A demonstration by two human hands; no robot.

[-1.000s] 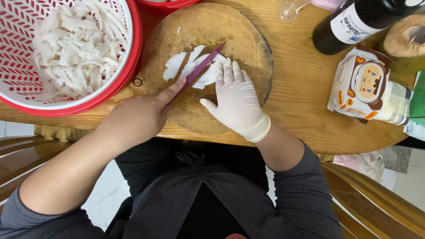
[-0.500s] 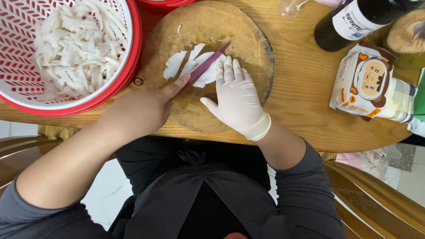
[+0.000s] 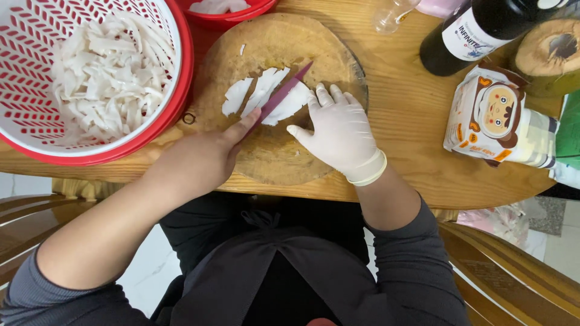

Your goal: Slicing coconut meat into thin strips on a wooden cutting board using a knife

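Far left: red-and-white slotted basket on the wooden surface, heaped with thin white strips that look already cut. That pile is much bigger than what's left on the board, so I'd judge the slicing well along.

Next, my left hand, bare, fingers closed around the handle of a dark red knife, index finger laid along the spine. The blade runs diagonally up-right across the round wooden cutting board, edge down on the white pieces.

Those pieces sit near the board's centre: a few flat slices to the left of the blade, one larger chunk to its right, partly under my other hand. One small white scrap near the board's top edge. The larger chunk looks uncut; it would be what's left, plus moving the slices over to the basket.

Right of the blade: my right hand, in a white glove, fingers spread and flat, fingertips pressing the chunk down, touching it just beside the knife.

Top centre: rim of a second red bowl with something white in it, cropped.

Further right: dark bottle, then a small printed carton, and a brown coconut-like husk at the edge.
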